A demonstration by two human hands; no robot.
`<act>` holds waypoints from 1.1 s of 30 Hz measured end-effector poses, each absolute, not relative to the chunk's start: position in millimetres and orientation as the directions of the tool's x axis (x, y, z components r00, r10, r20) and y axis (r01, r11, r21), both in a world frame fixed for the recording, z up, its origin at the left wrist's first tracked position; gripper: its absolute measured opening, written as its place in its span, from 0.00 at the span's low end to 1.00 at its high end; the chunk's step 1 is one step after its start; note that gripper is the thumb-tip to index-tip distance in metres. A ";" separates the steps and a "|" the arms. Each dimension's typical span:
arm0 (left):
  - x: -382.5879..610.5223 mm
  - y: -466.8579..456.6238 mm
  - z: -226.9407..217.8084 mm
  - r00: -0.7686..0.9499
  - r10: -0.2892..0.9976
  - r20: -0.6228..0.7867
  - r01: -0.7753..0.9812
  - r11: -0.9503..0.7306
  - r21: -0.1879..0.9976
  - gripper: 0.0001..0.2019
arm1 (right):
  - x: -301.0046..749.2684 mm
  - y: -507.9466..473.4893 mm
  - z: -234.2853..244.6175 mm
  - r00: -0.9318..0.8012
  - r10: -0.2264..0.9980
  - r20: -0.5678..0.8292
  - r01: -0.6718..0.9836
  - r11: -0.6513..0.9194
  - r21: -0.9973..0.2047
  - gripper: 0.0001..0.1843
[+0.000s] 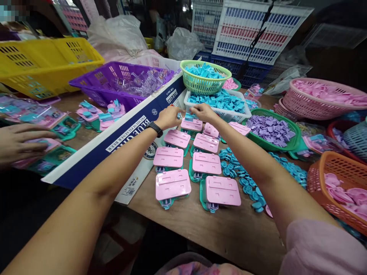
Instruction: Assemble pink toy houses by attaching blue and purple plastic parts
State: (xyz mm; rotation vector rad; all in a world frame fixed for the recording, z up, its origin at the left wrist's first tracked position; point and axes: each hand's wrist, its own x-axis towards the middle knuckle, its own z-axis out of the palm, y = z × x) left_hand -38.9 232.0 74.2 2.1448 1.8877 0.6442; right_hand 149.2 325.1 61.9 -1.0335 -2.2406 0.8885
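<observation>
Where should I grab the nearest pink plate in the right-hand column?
Probably by its near long edge, from your side and above. The pink plate lies flat; another plate crowds its far edge and small blue parts its right, while bare wooden table fronts it.

Pink lids (206,163) are laid in rows on the brown desk (229,233). Blue pieces (205,71) are kept in a green basket (205,84), purple pieces (269,130) in another.
</observation>
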 end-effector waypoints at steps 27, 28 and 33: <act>-61.7 126.3 56.7 0.016 0.991 0.134 0.961 -0.052 0.273 0.29 | 104.3 259.2 25.1 -0.667 0.672 0.321 0.359 0.668 -0.652 0.09; -60.8 125.8 55.7 0.013 0.991 0.135 0.969 -0.046 0.243 0.29 | 101.9 260.6 24.3 -0.680 0.647 0.345 0.362 0.705 -0.609 0.09; -57.8 125.1 53.0 0.003 0.992 0.125 0.982 -0.027 0.189 0.28 | 100.3 261.4 16.7 -0.713 0.569 0.410 0.317 0.783 -0.536 0.10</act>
